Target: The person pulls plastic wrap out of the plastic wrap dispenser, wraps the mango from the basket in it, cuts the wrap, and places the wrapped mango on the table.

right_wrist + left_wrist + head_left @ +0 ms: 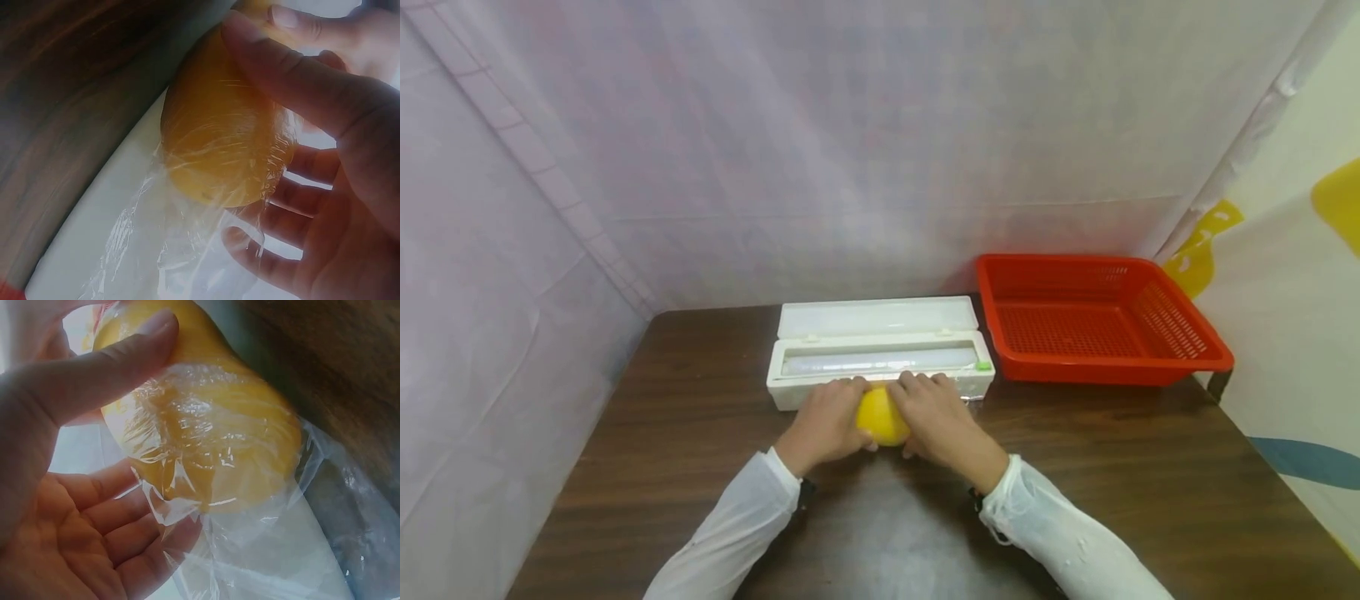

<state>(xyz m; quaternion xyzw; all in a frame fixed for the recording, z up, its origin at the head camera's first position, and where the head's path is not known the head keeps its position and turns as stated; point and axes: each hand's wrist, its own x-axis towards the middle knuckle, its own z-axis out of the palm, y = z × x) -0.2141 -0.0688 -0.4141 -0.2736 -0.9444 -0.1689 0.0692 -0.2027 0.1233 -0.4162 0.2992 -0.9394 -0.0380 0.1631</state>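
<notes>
A yellow fruit (882, 417) wrapped in clear cling film sits on the dark wooden table (685, 475), held between both hands. My left hand (827, 421) cups its left side and my right hand (936, 417) its right side. In the left wrist view the left thumb (106, 369) lies on the fruit (212, 431), fingers (119, 531) spread beneath it under loose film (275, 550). In the right wrist view the right thumb (287, 75) lies along the fruit (219, 144), and film (150, 250) trails below it. Just behind stands the open white film dispenser box (880, 360).
A red plastic basket (1075, 367) with nothing in it stands at the back right, beside the dispenser. Pale curtains close off the left side and the back. The table's right edge (1285, 483) runs along a patterned sheet.
</notes>
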